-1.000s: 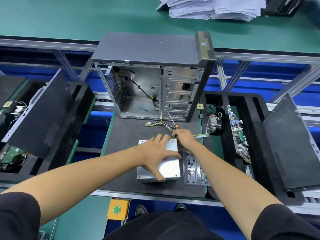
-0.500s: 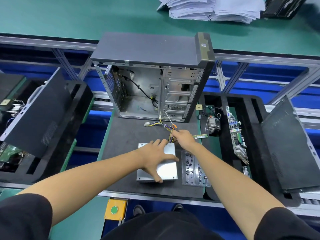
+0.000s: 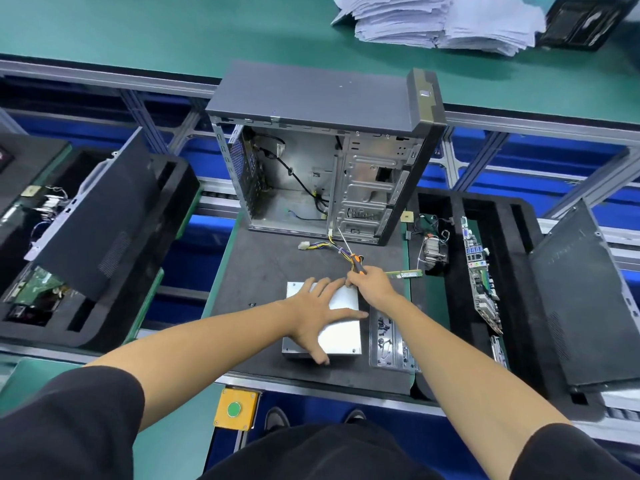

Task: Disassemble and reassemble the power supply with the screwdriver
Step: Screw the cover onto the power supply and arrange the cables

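The silver power supply point(image 3: 341, 332) lies flat on the dark mat point(image 3: 263, 271) in front of me. My left hand point(image 3: 317, 315) lies spread on its top, fingers straight, pressing it down. My right hand point(image 3: 370, 284) grips the orange-and-black screwdriver point(image 3: 355, 261) at the box's far right corner, its thin shaft slanting up and away toward the case. The supply's yellow and purple cable bundle point(image 3: 327, 245) trails from that corner toward the open computer case point(image 3: 322, 174).
The empty grey case stands upright at the mat's far edge. A metal plate with screws point(image 3: 389, 341) lies right of the supply. A black tray point(image 3: 446, 237) on the right holds a motherboard point(image 3: 479, 275), cooler and side panel point(image 3: 585, 299). Another tray point(image 3: 93, 237) sits left.
The hands and screwdriver stay in the same place on the power supply; only the camera view shifts slightly.
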Motion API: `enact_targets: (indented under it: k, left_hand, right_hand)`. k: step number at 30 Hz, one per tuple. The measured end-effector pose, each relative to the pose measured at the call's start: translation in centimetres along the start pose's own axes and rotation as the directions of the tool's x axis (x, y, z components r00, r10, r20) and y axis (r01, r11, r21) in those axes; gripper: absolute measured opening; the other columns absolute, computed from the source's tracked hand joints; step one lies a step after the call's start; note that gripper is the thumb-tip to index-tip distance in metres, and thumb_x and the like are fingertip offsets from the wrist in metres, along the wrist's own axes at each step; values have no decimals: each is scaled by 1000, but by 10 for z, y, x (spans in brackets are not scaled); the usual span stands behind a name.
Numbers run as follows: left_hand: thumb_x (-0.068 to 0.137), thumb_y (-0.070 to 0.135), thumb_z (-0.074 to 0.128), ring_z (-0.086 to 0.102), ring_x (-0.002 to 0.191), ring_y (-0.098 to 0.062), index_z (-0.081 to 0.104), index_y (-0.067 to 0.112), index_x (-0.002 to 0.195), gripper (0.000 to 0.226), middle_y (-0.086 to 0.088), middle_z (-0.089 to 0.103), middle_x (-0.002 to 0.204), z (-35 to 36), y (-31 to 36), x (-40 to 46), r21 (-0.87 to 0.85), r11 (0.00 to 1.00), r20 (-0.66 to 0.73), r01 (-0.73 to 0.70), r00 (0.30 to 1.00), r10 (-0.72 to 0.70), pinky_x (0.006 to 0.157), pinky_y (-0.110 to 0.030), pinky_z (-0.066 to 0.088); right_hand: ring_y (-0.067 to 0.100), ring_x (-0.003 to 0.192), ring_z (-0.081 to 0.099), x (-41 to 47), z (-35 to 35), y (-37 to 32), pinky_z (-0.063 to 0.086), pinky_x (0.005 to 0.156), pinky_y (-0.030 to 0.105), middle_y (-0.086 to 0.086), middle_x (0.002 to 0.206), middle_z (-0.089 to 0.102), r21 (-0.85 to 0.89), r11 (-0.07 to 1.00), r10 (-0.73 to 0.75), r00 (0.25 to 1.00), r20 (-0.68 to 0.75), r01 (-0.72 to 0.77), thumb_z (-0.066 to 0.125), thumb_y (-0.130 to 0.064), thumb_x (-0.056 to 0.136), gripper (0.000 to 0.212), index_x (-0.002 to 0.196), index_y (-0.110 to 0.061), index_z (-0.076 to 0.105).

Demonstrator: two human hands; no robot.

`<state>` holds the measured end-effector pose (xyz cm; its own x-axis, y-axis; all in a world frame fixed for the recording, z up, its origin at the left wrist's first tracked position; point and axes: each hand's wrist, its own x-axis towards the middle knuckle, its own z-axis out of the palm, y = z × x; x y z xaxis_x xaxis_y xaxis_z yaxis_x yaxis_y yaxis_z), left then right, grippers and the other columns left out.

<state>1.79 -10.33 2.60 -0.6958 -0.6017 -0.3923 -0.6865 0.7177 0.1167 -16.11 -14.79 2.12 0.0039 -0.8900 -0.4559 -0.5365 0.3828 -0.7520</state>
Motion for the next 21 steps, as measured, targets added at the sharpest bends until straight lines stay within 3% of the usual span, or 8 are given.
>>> enact_targets:
  k: [6,10,12,13,15,16,18,21]
  left_hand:
    - [47,74,82,22,135,-41,22,55,150,120,-20,16,153,-6,-14,20,-26,996,-114,-83,990,79,113,-58,21]
    - [57,78,78,-7,152,-40,13,57,154,119,-21,-5,166,-4,-29,23,-29,995,-155,-98,984,92,122,-56,-4]
    - [68,87,63,-10,154,-34,14,57,154,103,-16,-4,168,6,-28,12,-191,981,-300,-46,954,-14,124,-53,-9]
    - [75,86,55,1,155,-32,24,53,154,91,-14,7,167,13,-25,5,-340,940,-423,-9,895,-144,125,-55,0]
    - [87,71,59,21,146,-26,37,36,153,77,-10,25,156,28,-17,-5,-704,703,-475,104,667,-574,122,-49,23]
    - [88,60,65,25,143,-27,34,28,154,80,-10,28,151,32,-14,-8,-855,487,-309,178,579,-755,119,-44,28]
    - [87,53,71,35,138,-32,33,12,149,83,-14,36,144,38,-11,-9,-947,98,95,306,557,-825,114,-40,34]
    - [88,57,69,56,125,-30,48,6,135,73,-12,58,134,41,-9,-9,-925,-25,269,380,605,-750,102,-40,47]
  right_hand:
    - [17,59,45,4,-9,-2,31,52,29,3,63,56,-64,998,-26,998,-52,23,59,-15,88,22,67,-11,62]
    - [17,59,46,3,-14,3,30,53,30,-6,57,52,-9,1000,-4,992,-124,3,54,-16,93,30,64,-18,54]
    - [20,59,43,-1,-8,7,30,53,31,-4,57,48,11,1000,6,989,-145,-5,55,-16,92,27,65,-15,54]
    - [21,60,42,-4,-3,11,29,54,32,-2,58,47,31,999,26,986,-166,-22,56,-18,91,25,67,-14,55]
    - [23,62,40,-9,8,19,30,55,33,0,61,45,117,989,112,970,-214,-88,60,-21,90,19,76,-8,63]
    - [22,62,40,-12,12,23,30,55,32,0,63,45,162,979,159,962,-222,-124,62,-22,89,20,82,-5,68]
    - [19,62,42,-15,18,30,32,56,32,1,68,48,216,961,216,955,-202,-172,67,-25,86,26,92,0,71]
    - [22,69,48,-20,18,30,36,63,34,5,78,55,205,957,236,961,-144,-205,75,-35,72,44,94,2,70]
